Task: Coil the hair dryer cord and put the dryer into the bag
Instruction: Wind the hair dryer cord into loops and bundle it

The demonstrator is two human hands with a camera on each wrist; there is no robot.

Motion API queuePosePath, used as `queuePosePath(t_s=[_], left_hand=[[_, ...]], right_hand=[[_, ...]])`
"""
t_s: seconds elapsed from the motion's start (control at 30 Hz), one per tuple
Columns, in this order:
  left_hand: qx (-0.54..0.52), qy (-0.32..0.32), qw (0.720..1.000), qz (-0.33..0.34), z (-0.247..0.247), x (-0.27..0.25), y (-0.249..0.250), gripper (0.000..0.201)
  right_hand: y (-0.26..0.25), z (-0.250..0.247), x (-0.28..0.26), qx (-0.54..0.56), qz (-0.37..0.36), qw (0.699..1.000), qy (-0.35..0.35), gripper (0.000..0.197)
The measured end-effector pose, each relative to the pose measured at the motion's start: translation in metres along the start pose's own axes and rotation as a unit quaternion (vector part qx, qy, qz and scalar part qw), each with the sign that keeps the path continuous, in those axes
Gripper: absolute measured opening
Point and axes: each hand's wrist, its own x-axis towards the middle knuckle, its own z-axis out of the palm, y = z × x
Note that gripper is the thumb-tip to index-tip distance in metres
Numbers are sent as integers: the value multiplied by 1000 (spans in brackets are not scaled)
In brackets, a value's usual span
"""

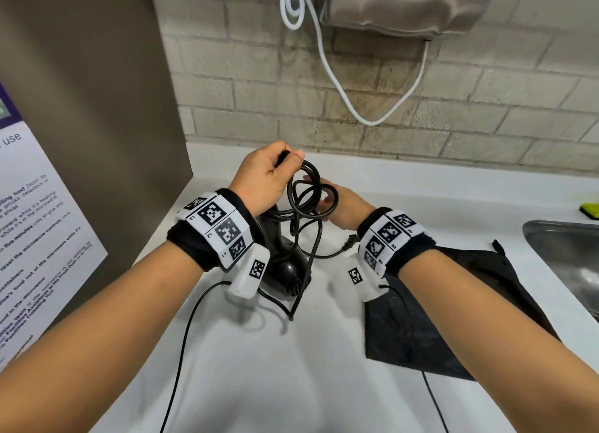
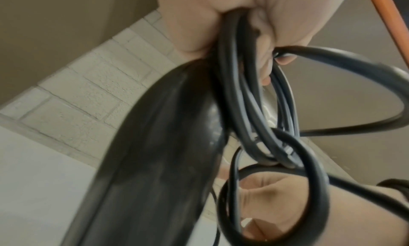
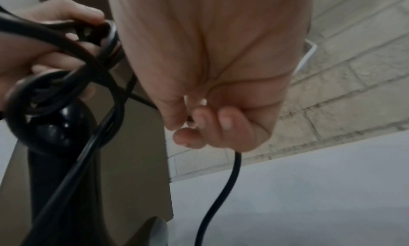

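Above the table (image 1: 259, 367), the left hand (image 1: 262, 179) clutches several cord (image 1: 306, 192) loops; right-hand (image 1: 343, 209) fingers pinch the slack. Plug (image 1: 351, 239) end uncoiled, bag (image 1: 453, 319) empty.

a white cable (image 1: 327, 63) hangs on the brick wall (image 1: 486, 108) above a steel sink (image 1: 564, 254).

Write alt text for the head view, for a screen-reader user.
A person's left hand grips several loops of black cord above a black hair dryer on a white counter, while the right hand holds the cord beside the loops. The plug lies loose on the counter, and a flat black bag lies under the right forearm.
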Motion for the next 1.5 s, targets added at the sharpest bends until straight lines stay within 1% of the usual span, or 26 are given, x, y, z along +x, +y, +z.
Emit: queuePosePath(t_s=[0.07,0.1,0.2,0.27,0.43,0.5,0.53,0.6,0.63,0.67,0.7,0.73,0.77,0.8,0.83,0.9,0.93,1.0,1.03,1.1,1.17,1.23,1.27,1.33,1.4,1.5], left_hand=[[4,-2,1000,1,2,0,1,32],[6,-2,1000,1,2,0,2,32],[17,-2,1000,2,1,0,2,33],[29,-6,1000,2,-1,0,2,33],[29,-12,1000,-2,-9,-3,-1,31],[32,-15,999,0,-10,-4,-1,31],[35,-16,999,0,-10,-5,-1,30],[42,-17,999,0,-10,-6,0,29],[47,-17,999,-1,-11,-6,0,29],[52,-16,999,-2,-11,-6,0,29],[54,-15,998,-3,-12,-6,0,30],[55,-15,998,-3,-12,-6,0,30],[55,-16,998,-4,-11,-6,0,30],[54,-17,998,-4,-10,-6,-1,30],[53,-18,998,-5,-10,-6,0,30],[52,-20,998,-7,-8,-6,0,28],[50,-20,999,-10,-8,-5,0,26],[47,-18,999,-14,-7,-4,1,23],[49,-18,999,-13,-7,-3,1,23],[54,-19,998,-11,-6,-2,1,24],[56,-22,998,-12,-5,-2,0,21],[55,-24,998,-13,-5,-2,0,20],[56,-26,998,-13,-5,-3,0,20],[65,-34,997,-5,-6,-3,0,19],[75,-47,996,-1,-6,-4,2,18],[72,-55,996,-16,-8,-4,3,8]], right_hand=[[-3,2,3,46,8,999,-21,23],[-5,1,6,67,3,998,-15,18],[-14,-4,20,140,-38,988,46,29],[-27,-18,29,178,-55,979,79,28],[-60,-54,40,229,-135,961,82,28],[-66,-58,41,237,-155,953,108,28],[-66,-59,41,250,-161,945,137,28],[-59,-56,44,277,-140,928,206,28],[-51,-53,46,281,-113,924,234,27],[-42,-49,46,272,-75,928,245,26],[-32,-45,45,245,-26,941,232,21],[-24,-41,42,204,30,959,193,15],[-18,-38,37,154,81,974,143,14],[-13,-35,32,105,106,984,98,19],[-11,-33,28,72,94,991,67,22],[-12,-30,22,59,8,998,37,31],[-15,-29,19,56,-41,998,12,36],[-21,-29,13,37,-121,989,-75,41],[-24,-28,11,31,-148,982,-113,40],[-27,-25,8,16,-162,975,-152,41],[-27,-22,6,6,-151,972,-177,40],[-25,-21,6,22,-138,972,-187,33],[-25,-21,6,35,-135,976,-165,29],[-28,-26,8,84,-134,985,-68,26],[-32,-35,14,151,-115,982,24,24],[-39,-45,23,189,-86,972,106,16]])
